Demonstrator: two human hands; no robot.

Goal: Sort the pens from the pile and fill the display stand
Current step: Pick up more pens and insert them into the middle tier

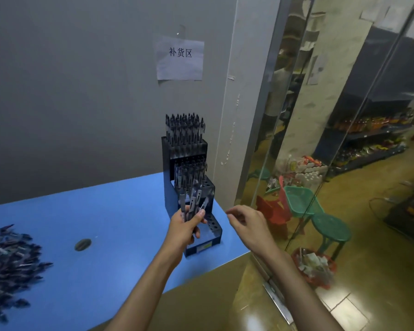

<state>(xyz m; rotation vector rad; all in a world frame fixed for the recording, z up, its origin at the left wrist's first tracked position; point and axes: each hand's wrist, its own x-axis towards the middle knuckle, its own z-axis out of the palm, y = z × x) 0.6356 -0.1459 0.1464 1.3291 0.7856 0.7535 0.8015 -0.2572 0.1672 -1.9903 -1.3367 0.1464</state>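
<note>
Blue table (110,211): carries all task items; the display stand is taken as the reference point for every location below.

Display stand (189,185): black, stepped in tiers, standing at the table's far right corner against the wall. Top tier is packed with upright pens (185,126). The tier below it is also largely filled. The lowest front tier shows open holes, several apparently vacant; part of it is hidden by the hand.

Pile of pens (10,261): loose and dark, lying well to the left of the stand at the table's left edge. A considerable quantity is unsorted.

Left hand (187,226): directly in front of the stand's lower tiers, fingers curled around a small bundle of pens (193,201), tips fanned upward.

Right hand (245,222): just right of the stand, beyond the table edge, fingers loosely bent, holding nothing visible.

Assessment: work appears past the midpoint for the stand, with the lower tier outstanding. The bundle in hand awaits insertion, and the pile will likely outlast the free holes.
</note>
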